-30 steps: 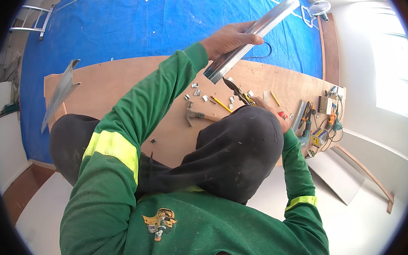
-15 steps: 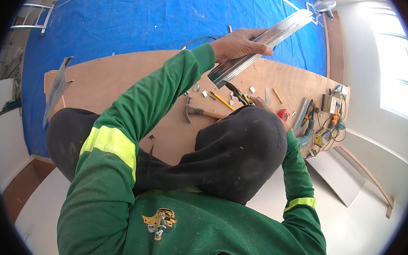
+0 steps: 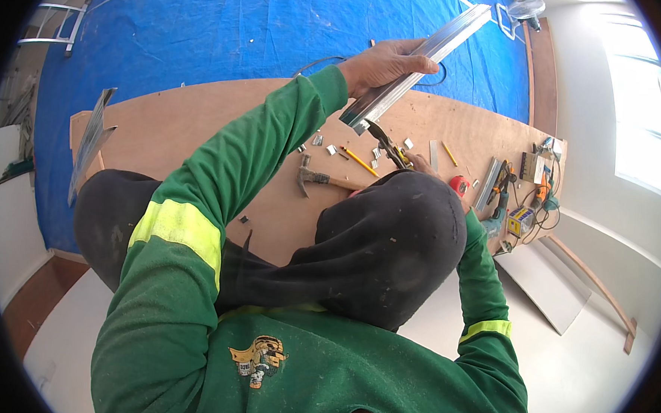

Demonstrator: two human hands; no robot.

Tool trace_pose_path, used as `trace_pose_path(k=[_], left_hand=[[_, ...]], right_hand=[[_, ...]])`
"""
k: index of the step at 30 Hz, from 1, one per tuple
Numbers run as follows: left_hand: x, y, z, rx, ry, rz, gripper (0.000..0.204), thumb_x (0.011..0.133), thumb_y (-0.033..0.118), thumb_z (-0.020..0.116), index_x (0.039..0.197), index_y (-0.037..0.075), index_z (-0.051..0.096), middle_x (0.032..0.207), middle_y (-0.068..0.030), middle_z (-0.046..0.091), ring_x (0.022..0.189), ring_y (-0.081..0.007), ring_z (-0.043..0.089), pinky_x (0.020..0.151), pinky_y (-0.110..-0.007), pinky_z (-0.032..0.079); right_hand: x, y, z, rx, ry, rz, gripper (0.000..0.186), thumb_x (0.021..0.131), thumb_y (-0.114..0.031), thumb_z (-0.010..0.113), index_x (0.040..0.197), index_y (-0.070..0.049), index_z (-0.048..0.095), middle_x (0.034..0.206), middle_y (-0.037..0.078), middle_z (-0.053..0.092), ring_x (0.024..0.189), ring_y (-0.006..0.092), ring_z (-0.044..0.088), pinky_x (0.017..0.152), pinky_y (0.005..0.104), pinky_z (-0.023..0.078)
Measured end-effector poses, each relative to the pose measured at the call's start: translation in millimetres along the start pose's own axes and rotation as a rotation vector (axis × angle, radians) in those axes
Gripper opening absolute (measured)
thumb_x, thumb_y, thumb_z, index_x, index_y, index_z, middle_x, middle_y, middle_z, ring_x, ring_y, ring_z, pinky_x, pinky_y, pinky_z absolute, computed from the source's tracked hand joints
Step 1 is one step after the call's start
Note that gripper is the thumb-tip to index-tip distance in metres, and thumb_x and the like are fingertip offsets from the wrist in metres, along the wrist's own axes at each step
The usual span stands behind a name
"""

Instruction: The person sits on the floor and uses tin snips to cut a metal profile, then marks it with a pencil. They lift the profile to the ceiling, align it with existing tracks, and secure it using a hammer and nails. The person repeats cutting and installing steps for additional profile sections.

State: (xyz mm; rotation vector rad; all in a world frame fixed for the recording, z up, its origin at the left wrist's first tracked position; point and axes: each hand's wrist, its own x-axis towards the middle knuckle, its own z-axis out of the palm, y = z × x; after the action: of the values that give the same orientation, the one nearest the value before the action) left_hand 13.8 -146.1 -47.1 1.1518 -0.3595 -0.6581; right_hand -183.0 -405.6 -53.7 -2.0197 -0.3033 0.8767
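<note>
My left hand point(image 3: 389, 66) grips a long silver metal channel point(image 3: 451, 38) held diagonally, fingers wrapped round it. My right hand point(image 3: 425, 166), partly hidden behind my raised knee, holds metal snips point(image 3: 386, 146) with dark jaws at the channel's lower end. On the plywood board point(image 3: 265, 106) beneath lie a claw hammer point(image 3: 332, 181), a yellow pencil point(image 3: 361, 162), small metal offcuts point(image 3: 332, 150) and a red tape measure point(image 3: 459, 185).
Corded power tools point(image 3: 504, 204) crowd the board's right end; bent metal sheets point(image 3: 91, 145) stand at its left. A blue tarp point(image 3: 175, 26) lies beyond, with a metal ladder point(image 3: 51, 42) left and a fan point(image 3: 525, 9) at back right. A grey panel point(image 3: 543, 285) lies lower right.
Since a second ago the channel and my left hand have shifted slightly to the right. From half a second ago they rose a little and leftward, the snips following at the channel's end.
</note>
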Motion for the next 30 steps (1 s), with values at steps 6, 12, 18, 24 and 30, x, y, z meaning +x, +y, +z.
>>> trace_pose_path(k=[6,12,18,24,30], left_hand=[[3.6,-7.3,-4.8,-0.055,-0.004,-0.052,0.085,0.092,0.056,0.081,0.162,0.015,0.056,0.126,-0.0087,0.062,0.116,-0.0178,0.059,0.093,-0.036,0.05],[7.9,-9.2,-12.5,0.141,0.037,0.079,0.086,0.09,0.056,0.083,0.162,0.017,0.057,0.125,-0.0097,0.066,0.117,-0.021,0.061,0.097,-0.038,0.051],[4.5,-1.5,-8.6,0.143,-0.006,0.036,0.093,0.09,0.058,0.084,0.166,0.014,0.051,0.131,-0.0134,0.066,0.123,-0.0228,0.062,0.102,-0.036,0.051],[7.6,-7.6,-12.2,0.131,0.01,0.03,0.091,0.091,0.058,0.084,0.165,0.016,0.053,0.129,-0.0105,0.067,0.118,-0.0187,0.063,0.1,-0.033,0.051],[8.7,-14.6,-5.5,0.223,-0.015,0.045,0.088,0.09,0.056,0.085,0.164,0.017,0.055,0.131,-0.0088,0.07,0.115,-0.0189,0.065,0.1,-0.033,0.051]], right_hand=[[3.4,-19.9,-6.4,-0.096,-0.022,-0.059,0.082,0.101,-0.034,0.064,0.164,0.008,0.032,0.164,0.031,0.036,0.156,0.0461,0.038,0.13,0.0488,0.029],[1.7,-46.6,-11.5,-0.225,-0.02,-0.084,0.068,0.102,-0.029,0.062,0.157,0.006,0.044,0.158,0.032,0.04,0.148,0.0479,0.044,0.126,0.0489,0.035],[5.0,-54.0,-14.2,-0.207,-0.053,-0.087,0.058,0.102,-0.025,0.061,0.151,0.005,0.052,0.155,0.03,0.042,0.144,0.0472,0.047,0.123,0.0495,0.039],[6.2,-40.2,-14.3,-0.261,-0.032,-0.117,0.056,0.103,-0.023,0.06,0.15,0.007,0.051,0.153,0.029,0.045,0.142,0.046,0.05,0.122,0.0486,0.04],[8.7,-28.2,-5.6,-0.23,-0.059,0.097,0.057,0.103,-0.023,0.06,0.152,0.003,0.046,0.146,0.025,0.051,0.139,0.0416,0.056,0.115,0.0474,0.046]])
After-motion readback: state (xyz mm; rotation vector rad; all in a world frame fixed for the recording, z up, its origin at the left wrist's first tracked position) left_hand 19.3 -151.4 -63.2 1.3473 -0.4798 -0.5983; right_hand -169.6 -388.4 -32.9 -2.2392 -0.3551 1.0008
